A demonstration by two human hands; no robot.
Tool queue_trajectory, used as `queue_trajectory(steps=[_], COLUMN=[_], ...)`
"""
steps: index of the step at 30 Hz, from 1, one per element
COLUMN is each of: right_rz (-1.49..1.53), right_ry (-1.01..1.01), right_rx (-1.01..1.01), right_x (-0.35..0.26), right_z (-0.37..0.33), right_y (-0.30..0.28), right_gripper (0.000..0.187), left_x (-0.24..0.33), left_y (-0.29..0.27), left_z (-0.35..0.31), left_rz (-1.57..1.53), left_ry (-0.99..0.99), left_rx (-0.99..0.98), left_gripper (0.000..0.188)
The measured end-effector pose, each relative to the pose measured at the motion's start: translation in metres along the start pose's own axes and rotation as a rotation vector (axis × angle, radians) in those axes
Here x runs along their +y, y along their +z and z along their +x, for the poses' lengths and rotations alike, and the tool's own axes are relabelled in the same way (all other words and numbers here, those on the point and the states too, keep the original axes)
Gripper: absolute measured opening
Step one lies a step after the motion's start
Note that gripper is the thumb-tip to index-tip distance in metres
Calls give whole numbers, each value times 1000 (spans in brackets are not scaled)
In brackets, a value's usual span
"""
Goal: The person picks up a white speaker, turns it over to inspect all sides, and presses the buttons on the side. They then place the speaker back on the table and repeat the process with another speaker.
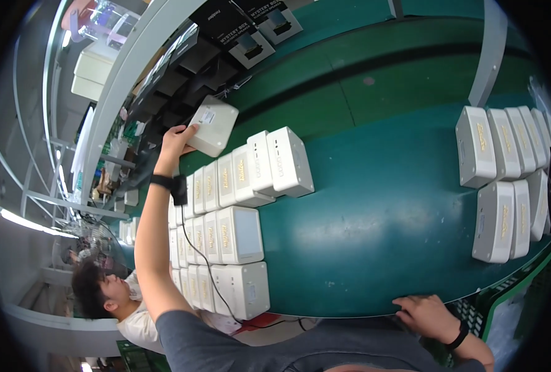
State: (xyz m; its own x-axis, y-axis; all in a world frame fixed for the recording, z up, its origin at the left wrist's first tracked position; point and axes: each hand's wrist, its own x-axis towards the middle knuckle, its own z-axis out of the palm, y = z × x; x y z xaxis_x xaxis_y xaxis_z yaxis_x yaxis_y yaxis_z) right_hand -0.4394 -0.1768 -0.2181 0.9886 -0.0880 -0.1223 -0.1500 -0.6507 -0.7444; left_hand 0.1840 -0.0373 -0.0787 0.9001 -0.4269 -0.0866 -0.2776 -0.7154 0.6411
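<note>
Well, left hand (175, 144) holds white box (216, 130); label (208, 116) faces camera, axis unclear.

Bench: teal-green top (362, 248), glossy, light reflecting off the middle; a few pale specks toward the near edge. On it, worker's left: white box-shaped units standing on edge, packed in three rows, namely far row (226, 177), middle row (235, 232), near row (244, 288). Far row's two right-end units show port faces; several others, gold lettering. Worker's right: two shorter rows, one behind (505, 142), one in front (505, 220), likewise on edge.
</note>
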Motion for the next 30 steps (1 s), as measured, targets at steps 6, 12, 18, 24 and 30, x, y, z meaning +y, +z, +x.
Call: queue_trajectory(steps=[6, 12, 18, 24, 30], right_rz=[644, 1333, 1520, 1668, 1664], right_ry=[215, -232, 29, 38, -43], right_rx=[82, 206, 449, 499, 329], right_x=[-5, -14, -13, -4, 1], right_z=[-6, 3, -6, -14, -21], right_y=[2, 9, -2, -35, -37], right_gripper=[45, 80, 88, 92, 92], left_x=[95, 137, 156, 152, 126], left_y=[56, 127, 168, 198, 221], left_z=[-172, -300, -367, -406, -429], left_rz=[-608, -654, -196, -58, -23], left_ry=[251, 156, 806, 1227, 1426], left_rx=[-413, -841, -903, -678, -500], left_gripper=[58, 66, 74, 79, 69])
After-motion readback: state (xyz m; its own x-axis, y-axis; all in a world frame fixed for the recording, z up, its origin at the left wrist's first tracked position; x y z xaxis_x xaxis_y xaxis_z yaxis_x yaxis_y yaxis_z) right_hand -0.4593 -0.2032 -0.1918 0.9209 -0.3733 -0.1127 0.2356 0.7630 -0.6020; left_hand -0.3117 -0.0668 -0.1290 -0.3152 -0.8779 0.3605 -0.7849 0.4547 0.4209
